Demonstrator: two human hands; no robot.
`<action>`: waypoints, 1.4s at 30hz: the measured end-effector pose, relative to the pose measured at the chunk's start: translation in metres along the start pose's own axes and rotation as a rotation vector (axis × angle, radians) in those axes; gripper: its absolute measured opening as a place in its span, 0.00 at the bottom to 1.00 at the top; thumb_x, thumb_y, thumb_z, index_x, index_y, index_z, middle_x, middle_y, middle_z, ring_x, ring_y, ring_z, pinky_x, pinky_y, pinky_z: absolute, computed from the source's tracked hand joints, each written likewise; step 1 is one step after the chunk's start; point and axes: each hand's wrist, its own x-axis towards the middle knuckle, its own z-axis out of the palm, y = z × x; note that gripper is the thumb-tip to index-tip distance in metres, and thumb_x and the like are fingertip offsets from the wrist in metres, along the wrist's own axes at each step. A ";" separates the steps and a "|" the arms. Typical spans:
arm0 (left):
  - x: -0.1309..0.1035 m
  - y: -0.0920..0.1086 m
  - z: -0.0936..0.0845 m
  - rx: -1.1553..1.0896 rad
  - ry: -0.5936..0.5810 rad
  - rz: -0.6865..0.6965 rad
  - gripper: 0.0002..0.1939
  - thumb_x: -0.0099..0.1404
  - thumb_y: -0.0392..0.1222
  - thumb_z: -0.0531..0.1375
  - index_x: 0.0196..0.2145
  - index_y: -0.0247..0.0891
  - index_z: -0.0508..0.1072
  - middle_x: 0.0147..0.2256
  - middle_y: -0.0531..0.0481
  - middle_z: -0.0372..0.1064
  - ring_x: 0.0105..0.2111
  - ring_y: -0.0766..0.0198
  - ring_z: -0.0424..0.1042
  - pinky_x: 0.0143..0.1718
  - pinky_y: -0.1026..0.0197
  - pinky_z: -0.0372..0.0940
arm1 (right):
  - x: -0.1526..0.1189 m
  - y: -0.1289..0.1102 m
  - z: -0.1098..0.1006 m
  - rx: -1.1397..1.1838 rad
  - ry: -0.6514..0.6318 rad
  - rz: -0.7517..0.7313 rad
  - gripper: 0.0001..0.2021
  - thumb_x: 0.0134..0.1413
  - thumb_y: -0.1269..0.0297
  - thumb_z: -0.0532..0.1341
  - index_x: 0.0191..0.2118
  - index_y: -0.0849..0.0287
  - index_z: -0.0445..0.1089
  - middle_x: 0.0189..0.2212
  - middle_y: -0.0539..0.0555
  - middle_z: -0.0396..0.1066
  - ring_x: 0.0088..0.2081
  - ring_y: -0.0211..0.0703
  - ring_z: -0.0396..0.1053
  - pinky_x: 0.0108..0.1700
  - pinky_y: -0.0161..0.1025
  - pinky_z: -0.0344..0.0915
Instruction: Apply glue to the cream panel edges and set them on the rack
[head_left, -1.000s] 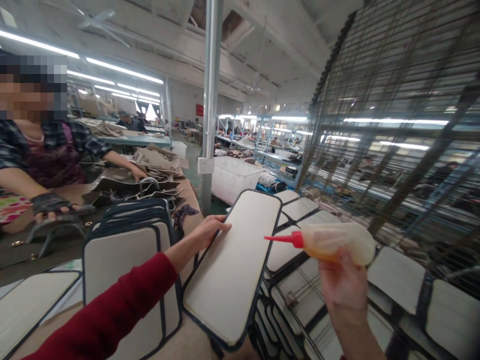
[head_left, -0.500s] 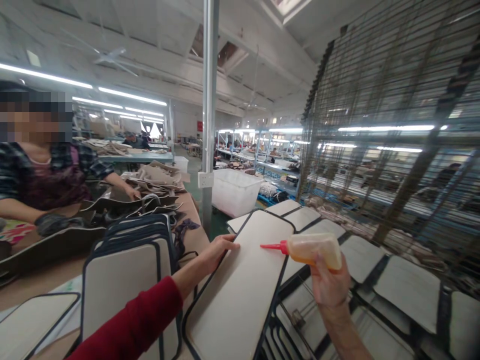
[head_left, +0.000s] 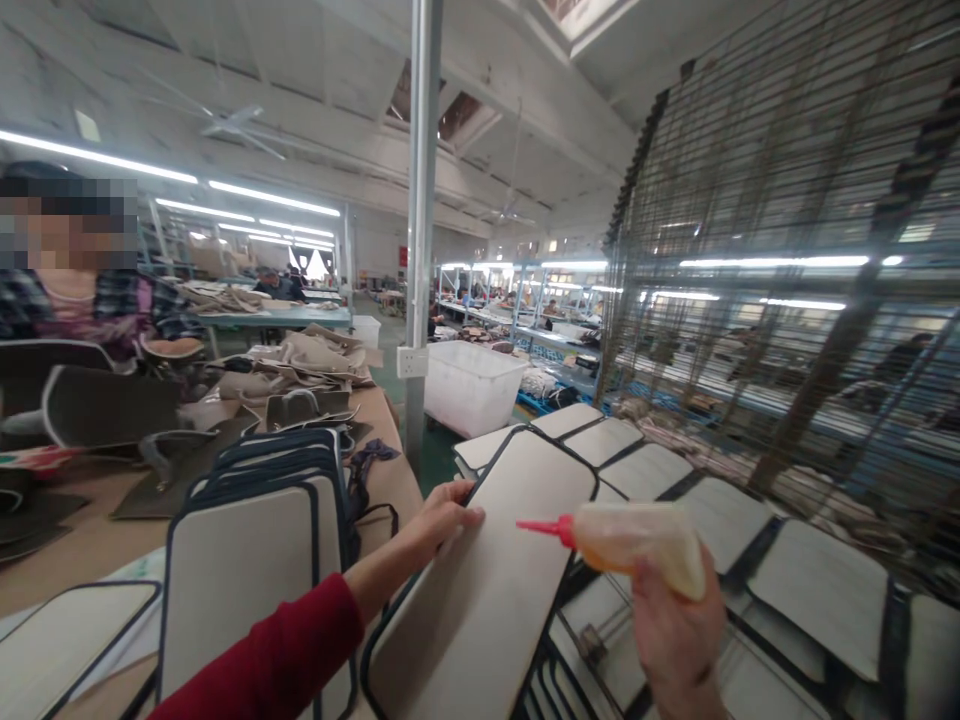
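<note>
My left hand (head_left: pixel 442 520), in a red sleeve, grips the left edge of a pale panel with a dark rim (head_left: pixel 495 580), thumb on its face. The panel is tilted, its long side running away from me. In my right hand (head_left: pixel 675 620) is a squeeze bottle (head_left: pixel 637 540) of amber liquid, its red nozzle (head_left: pixel 544 527) pointing left above the panel face. Whether the tip touches the panel I cannot tell. Left of my arm, a stack of similar dark-rimmed panels (head_left: pixel 240 580) stands upright on the brown table (head_left: pixel 401 480).
More pale panels (head_left: pixel 817 590) lie in rows on a rack at right, below a tall wire mesh (head_left: pixel 750 200). A grey post (head_left: pixel 416 250) and white bin (head_left: pixel 469 385) stand ahead. At left, a person (head_left: pixel 82 290) is behind dark cut pieces (head_left: pixel 112 405).
My right hand and the bottle have shifted slightly right and down. My left hand still grips the panel. At left, the person has leaned back and the dark pieces have been raised and moved.
</note>
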 end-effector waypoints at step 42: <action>0.013 -0.013 0.006 -0.142 0.042 -0.075 0.18 0.37 0.34 0.65 0.31 0.34 0.71 0.25 0.53 0.72 0.23 0.64 0.69 0.26 0.63 0.63 | 0.009 0.011 -0.014 -0.145 -0.029 -0.009 0.32 0.43 0.52 0.67 0.54 0.60 0.63 0.46 0.60 0.69 0.45 0.52 0.68 0.48 0.50 0.65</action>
